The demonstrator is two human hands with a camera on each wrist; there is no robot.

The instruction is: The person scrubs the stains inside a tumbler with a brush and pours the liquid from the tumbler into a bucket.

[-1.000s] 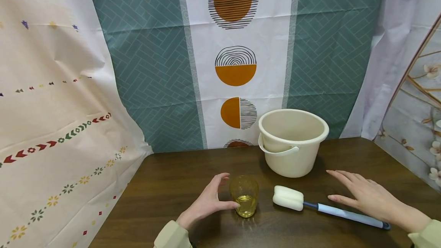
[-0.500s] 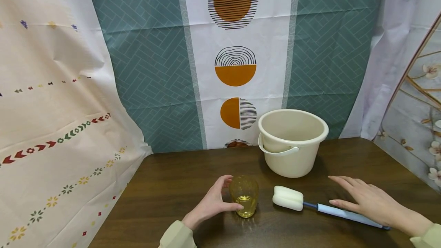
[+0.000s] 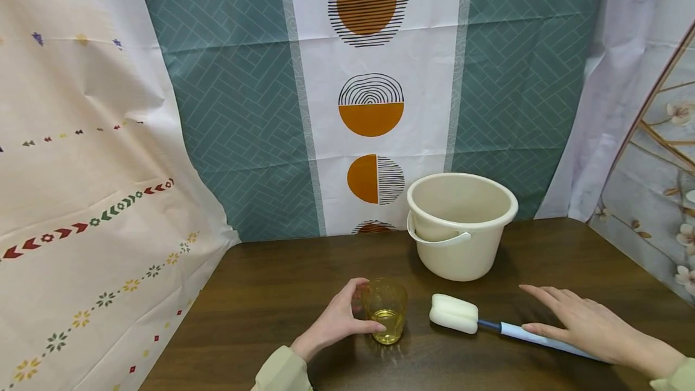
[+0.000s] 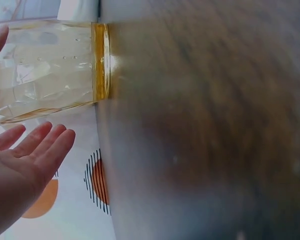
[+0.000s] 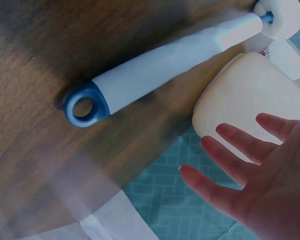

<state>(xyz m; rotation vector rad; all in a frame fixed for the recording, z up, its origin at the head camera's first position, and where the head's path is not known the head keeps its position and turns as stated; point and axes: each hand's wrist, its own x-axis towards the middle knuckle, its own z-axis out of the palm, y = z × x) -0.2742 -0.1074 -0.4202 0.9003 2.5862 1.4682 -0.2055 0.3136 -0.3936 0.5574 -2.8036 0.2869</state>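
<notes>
Glass tumbler (image 3: 385,309), amber and ribbed, is what the left hand reaches for, but the largest thing on the dark wooden desk (image 3: 282,282) is the cream plastic bucket (image 3: 460,224), which stands upright toward the back edge, right of the middle, with its handle folded down against the front wall. Nearer the front edge lies a bottle brush (image 3: 510,329) on its side, its white sponge head just right of the tumbler and its pale blue handle running toward the desk's right front corner, ending in a dark blue ring seen in the right wrist view. The tumbler stands upright near the middle of the front edge, with a little yellowish liquid at its bottom. The left hand (image 3: 338,320) cups its left side, thumb and fingertips at the glass, the fingers loosely curved and not clenched. The right hand (image 3: 583,321) is spread flat over the brush handle, fingers released and straight.
</notes>
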